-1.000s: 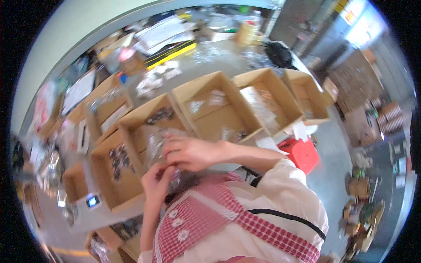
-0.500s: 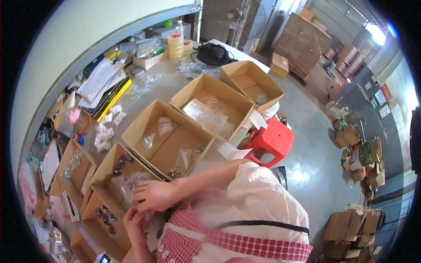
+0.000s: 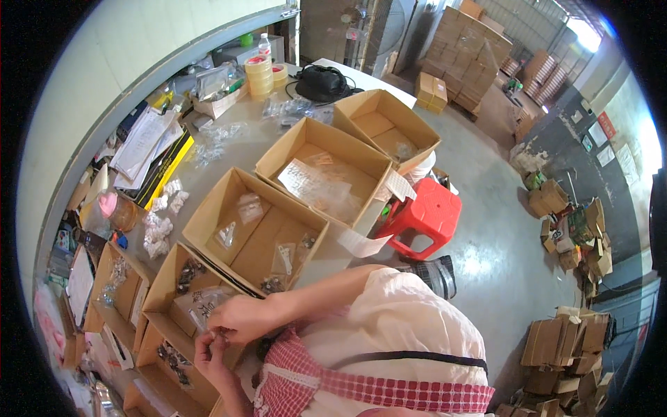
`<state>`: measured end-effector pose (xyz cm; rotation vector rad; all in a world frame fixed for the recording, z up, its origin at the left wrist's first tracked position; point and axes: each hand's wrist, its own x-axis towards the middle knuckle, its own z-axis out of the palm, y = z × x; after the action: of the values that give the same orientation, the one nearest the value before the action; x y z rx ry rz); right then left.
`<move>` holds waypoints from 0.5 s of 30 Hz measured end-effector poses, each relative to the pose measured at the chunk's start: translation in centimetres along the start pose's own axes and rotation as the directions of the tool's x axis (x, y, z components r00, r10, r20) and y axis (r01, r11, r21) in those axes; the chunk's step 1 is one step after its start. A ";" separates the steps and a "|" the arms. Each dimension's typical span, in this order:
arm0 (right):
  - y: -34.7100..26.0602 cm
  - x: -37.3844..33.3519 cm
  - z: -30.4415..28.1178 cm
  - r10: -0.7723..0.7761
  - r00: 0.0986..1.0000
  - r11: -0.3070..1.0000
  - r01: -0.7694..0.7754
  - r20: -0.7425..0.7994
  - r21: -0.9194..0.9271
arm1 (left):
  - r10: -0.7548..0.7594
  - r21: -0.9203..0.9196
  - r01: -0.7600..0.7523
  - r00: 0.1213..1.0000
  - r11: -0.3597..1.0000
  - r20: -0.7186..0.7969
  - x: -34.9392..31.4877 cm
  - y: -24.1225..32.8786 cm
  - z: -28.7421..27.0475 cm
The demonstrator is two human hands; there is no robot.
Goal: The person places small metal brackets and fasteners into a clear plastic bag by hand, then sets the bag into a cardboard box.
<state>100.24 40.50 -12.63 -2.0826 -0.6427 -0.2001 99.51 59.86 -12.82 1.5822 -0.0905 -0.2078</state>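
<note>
I see the left hand and right hand meet, whether pinching anything I can't tell. The box sits close, likely for reach.

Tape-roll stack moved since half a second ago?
No: the tape stack keeps its place on the grey table beside the single roll; the camera view shifted.

2 hands (l+r), 1 stool
</note>
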 end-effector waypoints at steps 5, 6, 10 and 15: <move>-0.7 0.1 -1.5 0.053 0.999 0.998 -0.054 0.004 0.043 | 0.070 0.041 -0.065 0.990 0.997 -0.123 -0.4 1.6 2.3; -0.9 -0.1 -1.8 0.053 0.999 0.998 -0.052 -0.010 0.040 | 0.084 0.081 -0.074 0.989 0.994 -0.121 -0.3 1.5 2.4; -0.6 -0.3 -2.4 -0.009 1.000 0.997 0.011 -0.018 0.081 | 0.183 0.139 -0.171 0.980 0.975 -0.078 -0.3 0.6 2.8; -0.6 -0.7 -2.4 -0.016 0.997 0.996 0.009 -0.079 -0.085 | 0.375 0.448 -0.353 0.926 0.821 0.044 -0.6 1.6 3.3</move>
<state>99.56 38.58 -11.13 -2.1402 -0.6088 -0.3207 98.38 56.65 -11.19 1.9933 -0.4301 0.1674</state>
